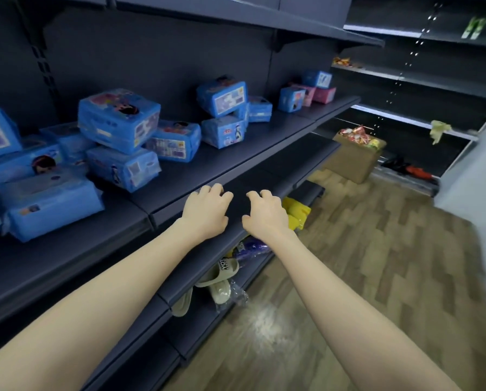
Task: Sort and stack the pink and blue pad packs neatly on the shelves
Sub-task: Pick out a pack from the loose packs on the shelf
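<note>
We see packs (117, 119) heaped on the shelf (236, 156) at left, more packs (306, 94) at its far right end, and a box (354, 162) on the floor (377, 249) beyond.

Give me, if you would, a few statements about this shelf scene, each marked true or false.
1. The left hand and right hand hold nothing. True.
2. The pink packs lie at the near left end of the shelf. False: they sit at its far right end.
3. Blue packs outnumber pink ones. True.
4. The box stands on the shelf. False: it stands on the floor.
5. Slippers lie on a lower shelf. True.
</note>
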The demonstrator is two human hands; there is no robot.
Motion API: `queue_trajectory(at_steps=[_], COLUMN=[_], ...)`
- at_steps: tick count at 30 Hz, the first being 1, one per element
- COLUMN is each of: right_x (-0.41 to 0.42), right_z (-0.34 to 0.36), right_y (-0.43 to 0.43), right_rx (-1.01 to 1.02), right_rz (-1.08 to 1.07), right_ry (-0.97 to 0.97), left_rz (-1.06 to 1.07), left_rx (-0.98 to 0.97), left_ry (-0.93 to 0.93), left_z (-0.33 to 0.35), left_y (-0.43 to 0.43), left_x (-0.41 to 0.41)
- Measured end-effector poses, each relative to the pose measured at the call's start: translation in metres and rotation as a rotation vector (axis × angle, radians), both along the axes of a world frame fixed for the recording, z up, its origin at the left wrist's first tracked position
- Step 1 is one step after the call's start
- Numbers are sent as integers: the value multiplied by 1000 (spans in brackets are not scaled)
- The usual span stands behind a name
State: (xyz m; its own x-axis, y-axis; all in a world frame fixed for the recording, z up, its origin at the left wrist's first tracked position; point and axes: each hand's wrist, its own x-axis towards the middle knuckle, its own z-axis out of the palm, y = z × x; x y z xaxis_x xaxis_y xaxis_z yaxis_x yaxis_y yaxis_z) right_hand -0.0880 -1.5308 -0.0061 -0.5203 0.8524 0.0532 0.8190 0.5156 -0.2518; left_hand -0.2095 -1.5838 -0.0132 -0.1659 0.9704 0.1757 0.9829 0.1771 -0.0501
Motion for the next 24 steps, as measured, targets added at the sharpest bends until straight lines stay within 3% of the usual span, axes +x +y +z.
queue_trajectory(at_steps=[11,24], right_x=[30,4], right_z=[-18,-16], right_y=[56,177], right_rx=[-47,-55], right_rz=[-141,-278], right_ry=[-12,-17], left_rz=[-148,-261], left_rx=[-30,-56], left_ry=[-16,-53], left_z=[-12,-4], left_y=[74,212], left_x=[26,5])
